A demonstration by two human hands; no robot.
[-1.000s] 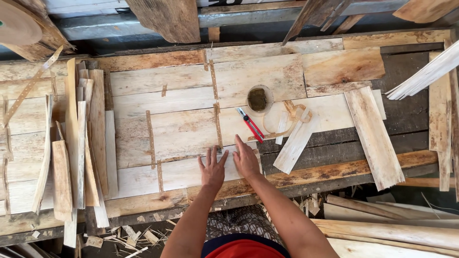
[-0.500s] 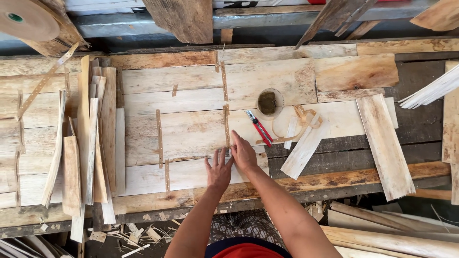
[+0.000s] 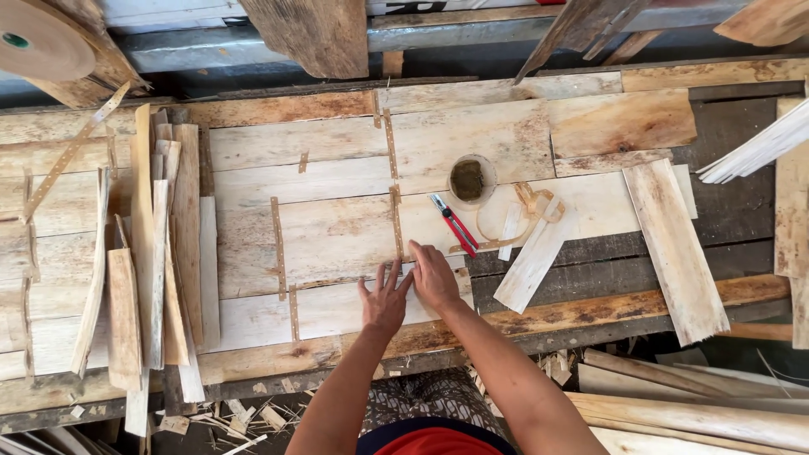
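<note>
Thin veneer sheets are lying taped together on the bench. Left hand is pressing flat, fingers spread; right hand is pressing beside it, fingers together, both on a seam. Uneven pressure is likely risking a split sheet or lifted tape strip. Red cutter is lying close; a careless sweep could catch it. Small round cup is holding something dark, cannot tell what.

A red-handled cutter lay beside a small round pot. A paper tape roll sat far left. Loose wood strips stood stacked nearby.
</note>
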